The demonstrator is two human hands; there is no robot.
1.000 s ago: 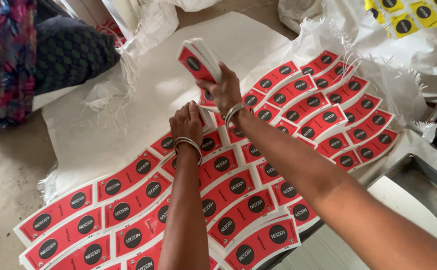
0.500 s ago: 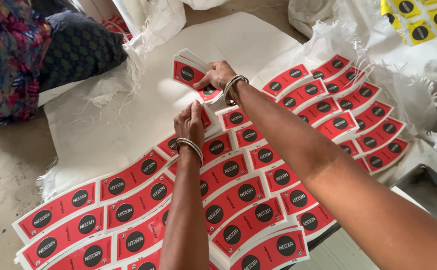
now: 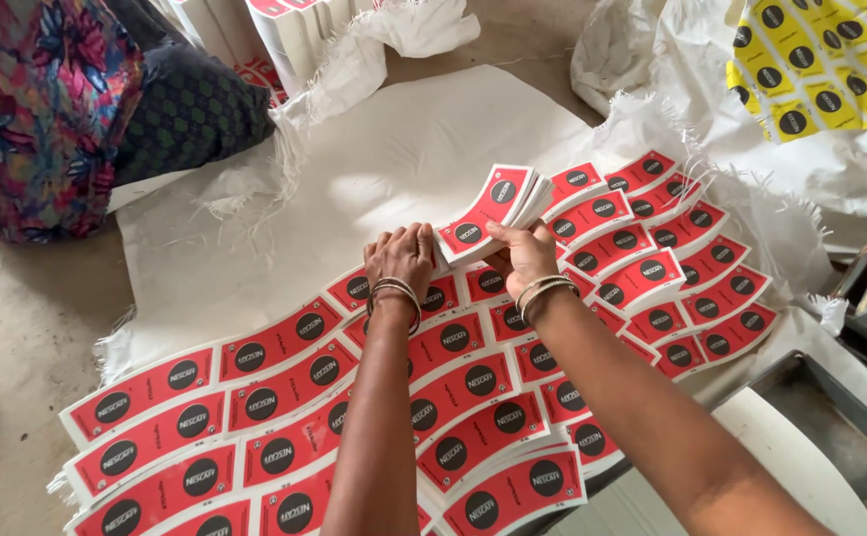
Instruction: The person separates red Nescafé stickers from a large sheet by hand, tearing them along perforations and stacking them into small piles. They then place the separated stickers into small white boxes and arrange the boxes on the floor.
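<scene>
Here both the left hand (image 3: pixel 400 256) and right hand (image 3: pixel 521 255) grip the red label stack (image 3: pixel 491 209), angled up-right.

A packaging workshop: printed label blanks (image 3: pixel 473 377) cover woven sacking (image 3: pixel 374 169).

Red curved labels (image 3: pixel 473 437): thin card or paper, smooth, faintly glossy, white at the edges. Stack of labels (image 3: pixel 493 208) gripped between both hands: same coated paper, bending easily. White sack sheet (image 3: pixel 394 149) beneath: woven plastic cloth, matt, coarse, frayed into loose threads along the cut edges. Bangles (image 3: pixel 394 291) at the wrists: shiny metal. Yellow labels (image 3: pixel 820 60): printed paper, smooth. Patterned garment (image 3: pixel 36 109) of a nearby person: soft cloth, matt. Floor (image 3: pixel 6 337): rough, dull, dusty.
</scene>
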